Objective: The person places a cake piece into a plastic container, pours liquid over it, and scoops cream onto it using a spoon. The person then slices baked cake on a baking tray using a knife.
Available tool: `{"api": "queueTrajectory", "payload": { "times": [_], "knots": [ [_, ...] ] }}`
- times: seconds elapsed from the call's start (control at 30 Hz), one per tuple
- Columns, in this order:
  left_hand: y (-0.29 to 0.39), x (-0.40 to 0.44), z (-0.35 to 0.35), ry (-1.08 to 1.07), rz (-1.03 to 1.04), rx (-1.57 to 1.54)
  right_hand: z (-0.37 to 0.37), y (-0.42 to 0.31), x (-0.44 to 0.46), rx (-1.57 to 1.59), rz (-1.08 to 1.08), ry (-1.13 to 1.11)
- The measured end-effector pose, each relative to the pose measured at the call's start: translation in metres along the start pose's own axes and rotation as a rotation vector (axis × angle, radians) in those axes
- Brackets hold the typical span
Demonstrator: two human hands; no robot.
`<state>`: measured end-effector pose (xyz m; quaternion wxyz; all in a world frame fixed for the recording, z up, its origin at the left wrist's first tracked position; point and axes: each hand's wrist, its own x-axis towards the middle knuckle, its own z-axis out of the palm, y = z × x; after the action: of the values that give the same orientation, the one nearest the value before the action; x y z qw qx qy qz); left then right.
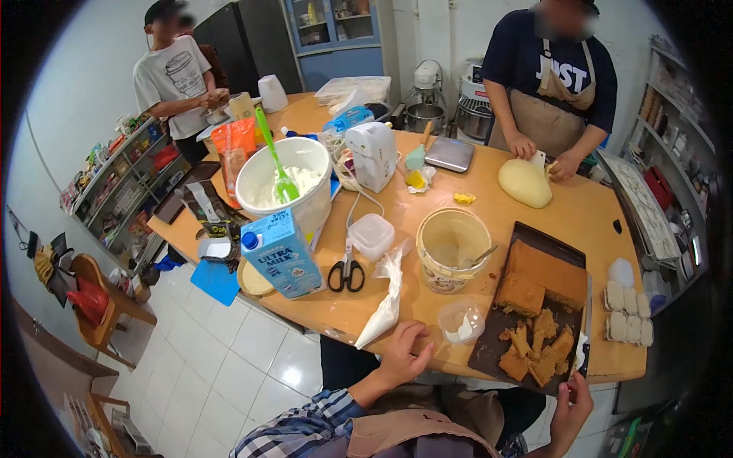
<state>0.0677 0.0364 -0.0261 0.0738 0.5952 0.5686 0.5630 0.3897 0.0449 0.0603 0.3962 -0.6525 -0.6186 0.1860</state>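
My left hand [405, 354] rests on the near table edge with loosely bent fingers and nothing in it. Just beyond it lies a filled white piping bag [386, 299]. To its right is a small clear plastic tub [461, 324]. My right hand [571, 411] is at the near right corner of a dark baking tray [489, 359], fingers closed at its rim. A knife [586, 354] with a black handle lies along the tray's right side, close to those fingers. On the tray sit a large brown sponge cake [544, 271] and broken cake pieces [537, 349].
A cream bucket [452, 252], scissors [346, 269], a milk carton [282, 256] and a white tub [284, 172] with a green spatula stand nearby. Across the table, a co-worker [553, 84] handles dough [525, 183]. Another person [174, 76] stands at the far left.
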Motion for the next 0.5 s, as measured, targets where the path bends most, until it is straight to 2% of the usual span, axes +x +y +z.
{"api": "queueTrajectory", "payload": {
  "times": [0.13,0.5],
  "knots": [
    [0.001,0.001,0.003,-0.03,0.036,0.032,-0.003,0.003,0.005,-0.036,-0.137,0.089],
    [0.0,0.003,-0.002,-0.045,0.038,-0.018,0.014,-0.009,0.012,-0.025,-0.162,0.108]
  ]
}}
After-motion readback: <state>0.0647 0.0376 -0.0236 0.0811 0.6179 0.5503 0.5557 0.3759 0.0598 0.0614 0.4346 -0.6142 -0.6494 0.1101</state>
